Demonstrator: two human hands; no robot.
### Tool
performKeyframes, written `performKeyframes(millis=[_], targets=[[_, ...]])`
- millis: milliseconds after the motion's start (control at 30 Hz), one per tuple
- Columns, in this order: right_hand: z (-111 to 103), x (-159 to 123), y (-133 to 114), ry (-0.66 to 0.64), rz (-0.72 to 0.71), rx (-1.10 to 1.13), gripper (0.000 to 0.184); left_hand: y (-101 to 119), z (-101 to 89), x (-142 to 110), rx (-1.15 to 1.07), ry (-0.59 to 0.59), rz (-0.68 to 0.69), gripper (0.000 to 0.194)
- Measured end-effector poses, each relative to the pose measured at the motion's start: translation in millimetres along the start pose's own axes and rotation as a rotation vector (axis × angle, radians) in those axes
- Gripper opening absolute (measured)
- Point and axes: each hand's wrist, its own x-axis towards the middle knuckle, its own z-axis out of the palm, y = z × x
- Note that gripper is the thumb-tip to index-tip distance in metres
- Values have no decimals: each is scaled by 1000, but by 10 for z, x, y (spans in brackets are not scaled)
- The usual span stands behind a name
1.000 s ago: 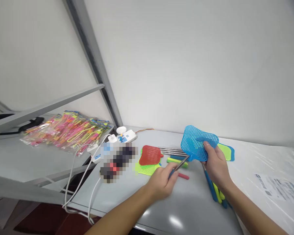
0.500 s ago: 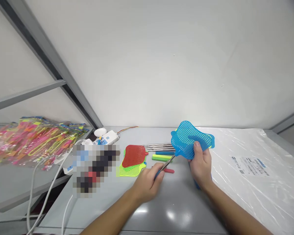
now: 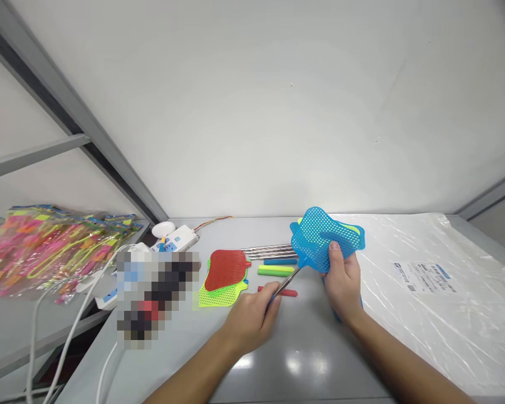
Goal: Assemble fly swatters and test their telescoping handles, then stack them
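Observation:
My right hand point(image 3: 343, 278) grips the blue mesh head of a fly swatter point(image 3: 320, 238), held tilted above the grey table point(image 3: 278, 359). My left hand point(image 3: 252, 317) is closed round the swatter's thin metal rod point(image 3: 289, 280) and blue handle end. Just beyond my left hand lie a red swatter head point(image 3: 225, 269) on a green one point(image 3: 216, 294), with loose green point(image 3: 273, 271), blue point(image 3: 280, 261) and red point(image 3: 286, 292) handle sleeves and several metal rods point(image 3: 267, 249). Behind the blue head another green and blue head peeks out.
A white power strip point(image 3: 174, 240) with cables sits at the table's back left. A pile of colourful packaged toys point(image 3: 50, 244) lies on the left shelf. A clear plastic bag with a label point(image 3: 425, 278) covers the right of the table. A blurred patch point(image 3: 155, 292) hides something.
The view swung right and levelled, so the shelf slid left. Both hands keep their hold on the blue swatter, which shifted slightly left and up in view.

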Motion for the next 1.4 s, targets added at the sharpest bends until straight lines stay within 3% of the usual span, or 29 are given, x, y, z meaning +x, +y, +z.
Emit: performKeyframes(millis=[167, 300, 600, 800, 1000, 1267, 1400], targets=[[-20, 11, 9, -9, 9, -44, 30, -15, 19, 3, 27, 23, -1, 31], [-37, 47, -8, -61, 17, 42, 25, 33, -37, -2, -161, -25, -16, 32], [-52, 56, 44, -49, 204, 161, 26, 86, -100, 0, -592, -135, -90, 38], [-23, 50, 10, -146, 152, 212, 26, 45, -43, -3, -772, -158, -143, 39], [21, 0, 25, -206, 149, 216, 27, 30, -11, -10, -1087, -279, -233, 36], [24, -5, 8, -227, 148, 259, 27, 81, -65, 11, -1013, -246, -264, 32], [17, -59, -109, -366, 113, 133, 25, 153, -144, 14, -1002, -237, -275, 26]])
